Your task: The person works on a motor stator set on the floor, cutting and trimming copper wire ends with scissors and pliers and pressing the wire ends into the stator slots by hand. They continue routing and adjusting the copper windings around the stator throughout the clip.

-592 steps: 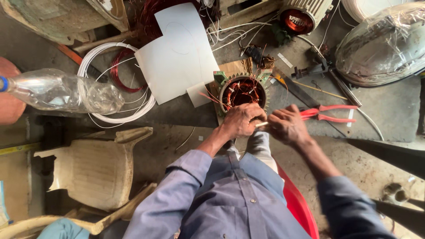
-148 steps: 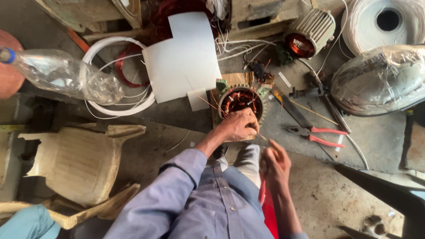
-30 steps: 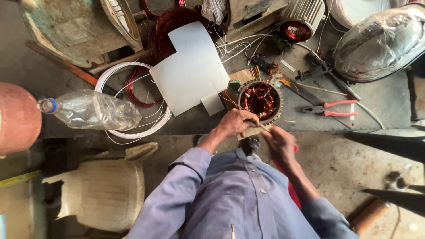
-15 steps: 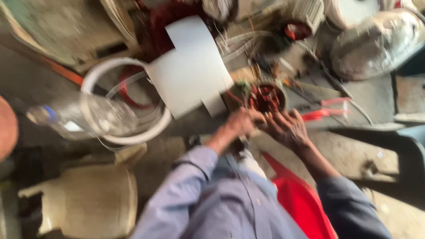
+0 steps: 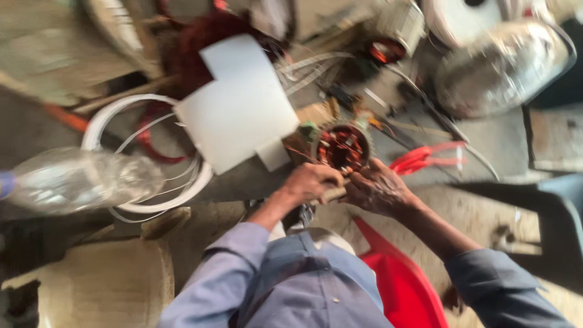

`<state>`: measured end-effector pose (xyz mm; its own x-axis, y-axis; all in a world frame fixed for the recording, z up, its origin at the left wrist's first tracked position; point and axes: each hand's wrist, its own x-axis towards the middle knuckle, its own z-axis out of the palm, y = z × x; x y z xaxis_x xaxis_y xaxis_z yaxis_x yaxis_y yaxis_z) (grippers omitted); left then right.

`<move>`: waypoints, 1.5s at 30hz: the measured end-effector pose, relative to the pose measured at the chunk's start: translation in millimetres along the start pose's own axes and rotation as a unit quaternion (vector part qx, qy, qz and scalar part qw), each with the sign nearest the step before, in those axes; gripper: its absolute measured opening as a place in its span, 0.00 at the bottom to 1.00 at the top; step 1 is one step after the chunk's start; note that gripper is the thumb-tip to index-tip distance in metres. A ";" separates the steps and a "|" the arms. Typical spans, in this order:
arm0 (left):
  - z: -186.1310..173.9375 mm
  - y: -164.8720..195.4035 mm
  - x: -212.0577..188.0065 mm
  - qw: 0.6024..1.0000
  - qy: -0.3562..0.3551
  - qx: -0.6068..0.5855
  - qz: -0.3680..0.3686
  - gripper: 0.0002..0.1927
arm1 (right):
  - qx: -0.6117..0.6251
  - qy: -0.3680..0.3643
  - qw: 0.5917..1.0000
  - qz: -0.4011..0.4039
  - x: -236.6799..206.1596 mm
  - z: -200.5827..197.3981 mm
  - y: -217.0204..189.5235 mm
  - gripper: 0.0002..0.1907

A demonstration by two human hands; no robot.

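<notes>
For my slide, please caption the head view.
Both hands, left and right, work at a round copper-wound motor stator.

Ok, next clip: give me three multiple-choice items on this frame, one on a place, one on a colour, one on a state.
1. Where do both hands meet?
A. at the near rim of the round motor stator
B. on the plastic bottle
C. on the white sheet

2. What colour are the plier handles right of the stator?
A. blue
B. red
C. green

3. How does the clear plastic bottle lie?
A. upright
B. hanging
C. on its side

Answers:
1 A: the left hand and right hand come together at the stator, its copper windings showing.
2 B: the pliers have red handles, though blurred.
3 C: the bottle lies flat beside the white wire coil.
</notes>
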<state>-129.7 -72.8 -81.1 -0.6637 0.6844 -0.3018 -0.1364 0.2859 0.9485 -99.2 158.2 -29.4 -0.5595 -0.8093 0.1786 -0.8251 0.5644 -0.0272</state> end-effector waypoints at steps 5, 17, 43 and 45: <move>9.6 4.4 -11.9 0.975 0.102 0.111 0.161 0.06 | 0.211 0.022 0.893 0.397 -61.7 10.6 -60.0 0.17; 17.2 -1.1 -20.3 0.937 0.173 0.212 0.217 0.07 | 0.655 0.344 0.243 0.628 37.4 97.6 -154.9 0.20; 12.9 -5.7 -12.6 0.964 0.125 0.115 0.205 0.06 | 0.026 0.106 0.944 0.313 -12.2 38.1 -67.3 0.20; 12.1 -4.9 -13.4 0.966 0.120 0.096 0.209 0.05 | 0.029 0.050 0.956 0.289 -17.0 25.0 -61.3 0.20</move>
<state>-111.2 -75.3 -82.9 -0.7857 0.5985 0.1565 0.3037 0.1529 0.9404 -41.1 133.3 -55.3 -0.9148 -0.3448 0.2104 -0.3859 0.8999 -0.2030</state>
